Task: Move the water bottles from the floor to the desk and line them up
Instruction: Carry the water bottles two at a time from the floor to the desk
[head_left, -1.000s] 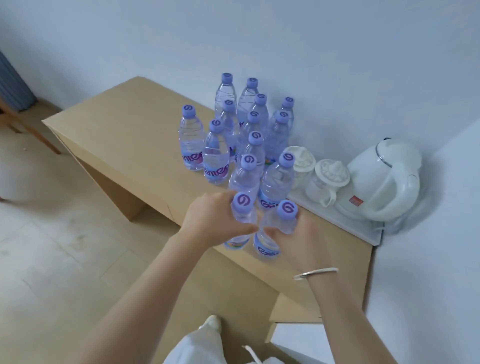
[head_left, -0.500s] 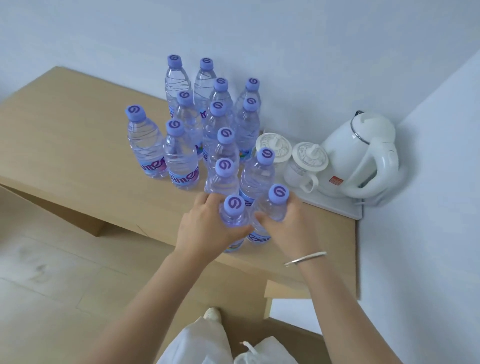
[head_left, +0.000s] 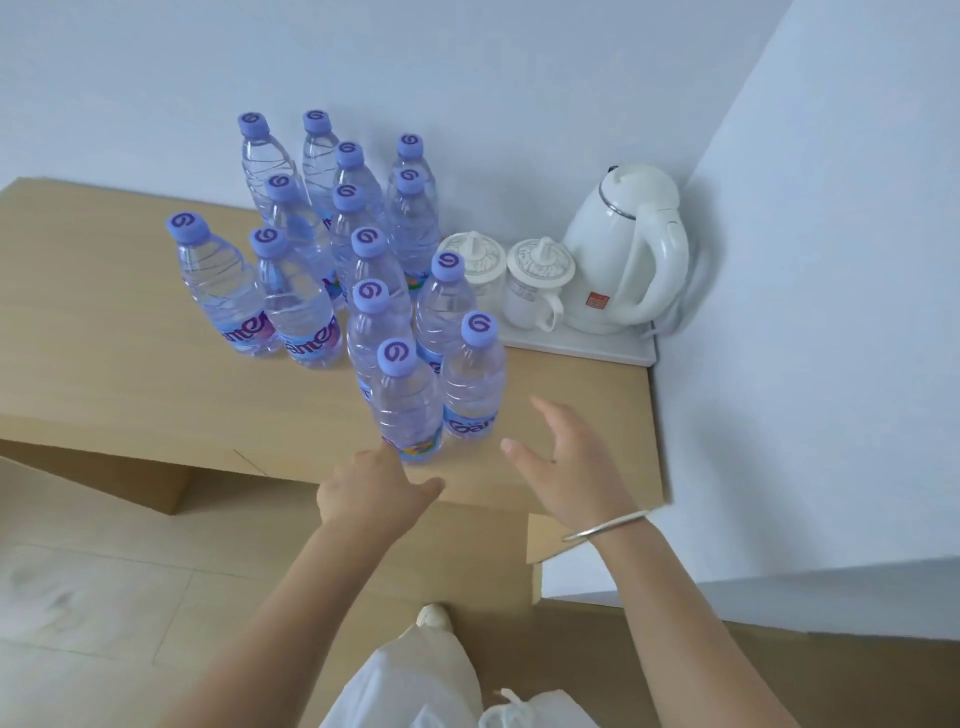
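Standing upright on the pale wooden surface, the water bottles form a tight cluster against the back wall, all with lilac caps. Two of them are nearest the front edge: a front bottle and, just beside it on the right, a second bottle. Their sides look to be touching or nearly so. Two more bottles with purple lettering on the labels sit apart at the left of the cluster.

Neither hand holds anything. The left hand hangs over the front edge with its fingers loosely bent and the thumb stretched toward the right, just below the base of the front bottle; whether a fingertip touches that bottle cannot be told. The right hand is spread loose, fingers extended toward the second bottle but clear of it, with a thin silver bangle on the wrist.

At the right rear corner a white tray carries a white kettle and two lidded white cups, the nearer cup just beside the cluster. Below, the person's pale trousers and one shoe show above the light floor.
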